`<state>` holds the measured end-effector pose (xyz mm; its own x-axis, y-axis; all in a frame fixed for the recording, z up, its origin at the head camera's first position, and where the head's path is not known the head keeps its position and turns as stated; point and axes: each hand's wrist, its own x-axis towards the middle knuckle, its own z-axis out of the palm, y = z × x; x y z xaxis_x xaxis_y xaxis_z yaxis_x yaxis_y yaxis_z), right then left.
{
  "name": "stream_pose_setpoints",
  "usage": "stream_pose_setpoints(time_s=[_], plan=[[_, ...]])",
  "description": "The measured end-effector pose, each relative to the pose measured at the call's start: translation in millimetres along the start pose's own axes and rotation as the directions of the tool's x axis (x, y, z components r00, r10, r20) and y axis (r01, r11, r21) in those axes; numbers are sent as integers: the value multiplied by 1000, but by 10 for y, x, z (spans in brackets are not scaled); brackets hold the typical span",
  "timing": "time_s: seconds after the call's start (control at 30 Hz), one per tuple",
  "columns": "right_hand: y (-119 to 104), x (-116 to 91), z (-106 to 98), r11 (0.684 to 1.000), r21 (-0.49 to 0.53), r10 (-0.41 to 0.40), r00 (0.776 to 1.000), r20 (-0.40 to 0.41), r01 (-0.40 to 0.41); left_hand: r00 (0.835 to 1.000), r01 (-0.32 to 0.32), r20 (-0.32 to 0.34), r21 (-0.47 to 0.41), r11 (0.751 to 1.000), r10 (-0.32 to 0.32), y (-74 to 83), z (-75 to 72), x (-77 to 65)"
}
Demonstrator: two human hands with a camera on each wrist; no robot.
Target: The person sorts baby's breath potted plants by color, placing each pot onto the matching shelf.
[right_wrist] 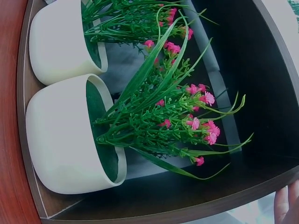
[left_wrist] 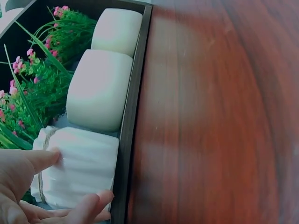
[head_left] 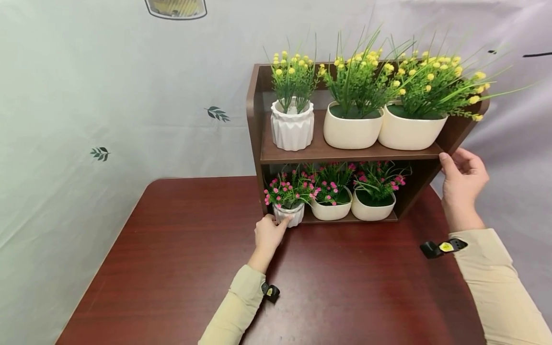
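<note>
My left hand (head_left: 268, 234) grips a white ribbed flowerpot (head_left: 296, 215) of pink flowers at the left end of the lower shelf. In the left wrist view, the thumb (left_wrist: 44, 159) presses one side of this pot and the other fingers lie at its opposite side. At the right side of the brown two-tier shelf unit (head_left: 329, 155), my right hand (head_left: 465, 184) holds the side panel, thumb on its front edge. Two smooth cream pots, a middle one (head_left: 331, 211) and a right one (head_left: 373, 208), also with pink flowers, stand beside the ribbed pot.
Yellow flowers fill the upper tier: a white ribbed pot (head_left: 292, 128) at left and two cream pots, one central (head_left: 353, 132) and one right (head_left: 411, 132). The unit stands on a reddish-brown table (head_left: 172, 258) against a pale cloth backdrop (head_left: 129, 72).
</note>
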<state>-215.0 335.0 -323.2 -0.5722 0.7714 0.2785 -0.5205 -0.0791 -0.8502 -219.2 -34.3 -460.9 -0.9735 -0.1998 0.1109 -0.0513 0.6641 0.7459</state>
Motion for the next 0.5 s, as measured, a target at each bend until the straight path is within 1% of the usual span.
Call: stream_pose_setpoints(time_s=[0.07, 0.27, 0.5], plan=[[2, 4, -5, 1000, -3, -2, 1000, 2, 2, 1000, -12, -3, 12, 1000, 12, 9, 11, -4], [6, 10, -7, 1000, -5, -5, 1000, 9, 5, 997, -57, -49, 43, 997, 59, 33, 14, 20], [7, 10, 3, 1000, 5, -10, 1000, 5, 10, 994, -88, -51, 77, 993, 92, 61, 3, 96]])
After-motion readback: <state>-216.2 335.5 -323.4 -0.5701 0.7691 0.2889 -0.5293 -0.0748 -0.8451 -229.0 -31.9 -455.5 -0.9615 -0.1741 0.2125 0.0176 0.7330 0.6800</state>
